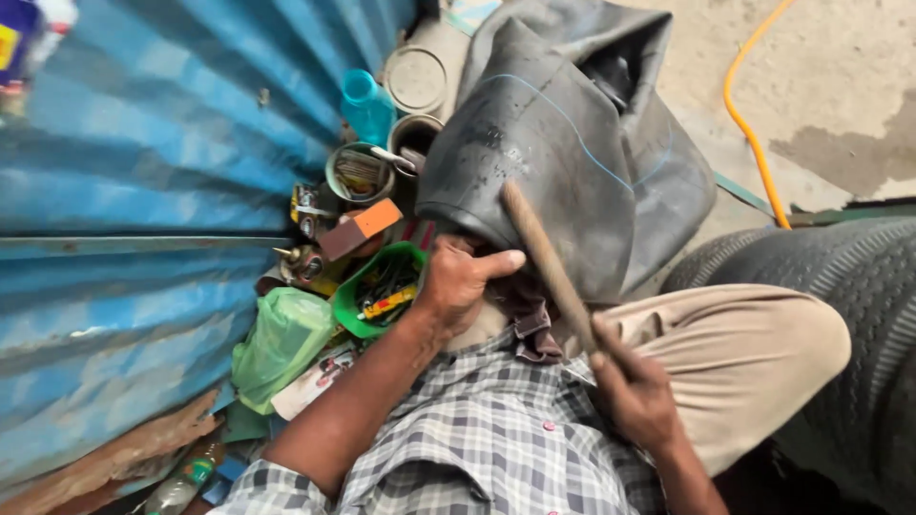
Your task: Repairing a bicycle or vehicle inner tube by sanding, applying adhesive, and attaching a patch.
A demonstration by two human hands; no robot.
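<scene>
Two bare hands are seen at work over a folded black inner tube point(563, 143). The left hand point(458, 283) is pressed against the lower edge of the tube, its fingers curled under the rubber and the thumb laid flat along the fold. The right hand point(634, 396) is clenched around the lower end of one wooden stick point(549, 262), whose upper end is laid on the tube just above the left thumb. The tube is draped across the knee of beige trousers point(735, 353), above a checked shirt point(496, 439).

One green tub point(358, 310) of small tools is set just beside the left wrist, with one orange-topped block point(361, 229), three round tins point(416, 79) and one blue plastic bottle point(367, 107) behind it. One green plastic bag point(281, 343) is lying nearby. One black tyre point(849, 315) is seen at the right.

A blue corrugated metal sheet point(143, 191) is standing at the left; the ground is bare concrete point(840, 67), crossed by one orange hose point(749, 124).
</scene>
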